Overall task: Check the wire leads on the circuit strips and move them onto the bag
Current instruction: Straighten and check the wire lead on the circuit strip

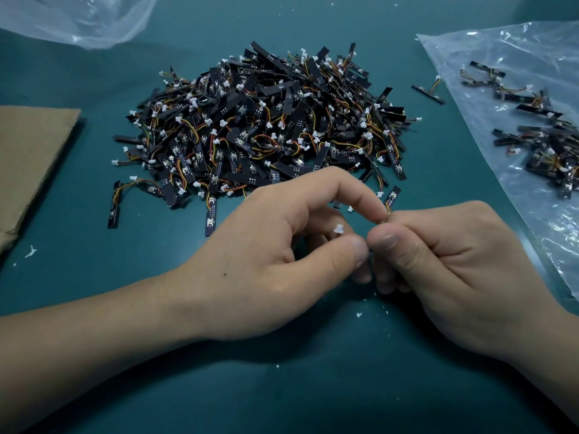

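Both hands meet low over the green table (94, 73), fingertips together. The left hand (275, 255) is curled, thumb and forefinger pinching a thin wire lead (388, 211), and the right hand (454, 270) is closed on the same lead from the other side. Most of what they hold is hidden.

Beyond them, mid-table, lies a big pile of strips (266, 126), dark boards tangled with orange and yellow wires. A clear bag (501, 170) lies flat at the right with a smaller heap of checked strips (539, 142) on it. A sheet of cardboard (28, 161) sits at the left edge, and a second bag (87, 17) is crumpled at the far left. One single strip (429, 93) lies between the pile and the flat bag. A white plug (339, 228) shows above the left thumb. White crumbs (359, 315) dot the table.
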`<action>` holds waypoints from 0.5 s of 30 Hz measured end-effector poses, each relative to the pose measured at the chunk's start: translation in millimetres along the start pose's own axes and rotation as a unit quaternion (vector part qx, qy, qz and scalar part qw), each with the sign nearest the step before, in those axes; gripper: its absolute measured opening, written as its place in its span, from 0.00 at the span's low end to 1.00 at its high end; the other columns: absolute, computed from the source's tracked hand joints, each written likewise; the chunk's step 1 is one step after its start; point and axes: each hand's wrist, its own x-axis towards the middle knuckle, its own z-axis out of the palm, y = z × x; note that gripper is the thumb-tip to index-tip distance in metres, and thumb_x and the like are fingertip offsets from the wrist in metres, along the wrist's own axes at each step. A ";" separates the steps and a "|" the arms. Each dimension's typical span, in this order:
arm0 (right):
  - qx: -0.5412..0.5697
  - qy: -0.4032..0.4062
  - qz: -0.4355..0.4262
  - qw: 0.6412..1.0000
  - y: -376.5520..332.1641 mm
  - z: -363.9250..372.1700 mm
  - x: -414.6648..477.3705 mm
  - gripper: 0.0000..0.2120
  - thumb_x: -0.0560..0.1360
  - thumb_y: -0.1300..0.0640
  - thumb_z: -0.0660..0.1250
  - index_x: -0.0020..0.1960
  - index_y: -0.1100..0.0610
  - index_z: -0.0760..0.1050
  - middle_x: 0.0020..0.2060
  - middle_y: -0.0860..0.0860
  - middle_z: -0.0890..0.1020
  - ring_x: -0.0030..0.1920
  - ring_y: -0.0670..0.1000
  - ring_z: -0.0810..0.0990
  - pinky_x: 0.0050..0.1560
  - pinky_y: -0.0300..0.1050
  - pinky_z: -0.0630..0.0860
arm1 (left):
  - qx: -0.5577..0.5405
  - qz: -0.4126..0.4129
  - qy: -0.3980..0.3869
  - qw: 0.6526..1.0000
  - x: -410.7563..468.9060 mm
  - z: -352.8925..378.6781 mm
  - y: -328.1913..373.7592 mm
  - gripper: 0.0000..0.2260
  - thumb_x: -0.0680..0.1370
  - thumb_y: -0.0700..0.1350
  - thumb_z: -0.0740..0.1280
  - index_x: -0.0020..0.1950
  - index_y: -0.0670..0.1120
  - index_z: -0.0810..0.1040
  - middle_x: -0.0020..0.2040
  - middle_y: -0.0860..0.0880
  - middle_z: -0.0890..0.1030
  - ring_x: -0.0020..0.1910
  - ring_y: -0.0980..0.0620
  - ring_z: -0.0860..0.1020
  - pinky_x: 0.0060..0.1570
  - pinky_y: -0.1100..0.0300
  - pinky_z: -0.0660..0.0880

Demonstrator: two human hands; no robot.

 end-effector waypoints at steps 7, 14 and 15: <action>0.012 0.000 0.019 1.000 -1.2 1.0 0.1 0.21 0.85 0.38 0.52 0.37 0.37 0.74 0.31 0.45 0.79 0.31 0.44 0.79 0.33 0.31 0.69 | 0.054 0.026 0.041 0.997 0.3 2.4 -0.3 0.07 0.82 0.40 0.66 0.57 0.51 0.74 0.34 0.52 0.83 0.28 0.57 0.77 0.31 0.69 0.71; 0.000 0.006 0.034 0.999 2.9 -0.5 -2.7 0.18 0.84 0.45 0.57 0.38 0.49 0.73 0.30 0.45 0.78 0.30 0.47 0.78 0.33 0.36 0.70 | 0.052 0.016 0.042 0.998 -2.5 3.5 -0.3 0.08 0.82 0.45 0.65 0.58 0.54 0.69 0.35 0.53 0.83 0.26 0.47 0.75 0.27 0.63 0.70; -0.005 0.005 0.032 0.999 3.1 -0.7 -2.6 0.19 0.84 0.46 0.57 0.37 0.50 0.72 0.30 0.45 0.78 0.30 0.47 0.77 0.33 0.36 0.70 | 0.045 0.018 0.040 0.998 -2.9 3.4 0.0 0.09 0.82 0.45 0.65 0.59 0.54 0.69 0.35 0.52 0.83 0.27 0.46 0.75 0.28 0.60 0.71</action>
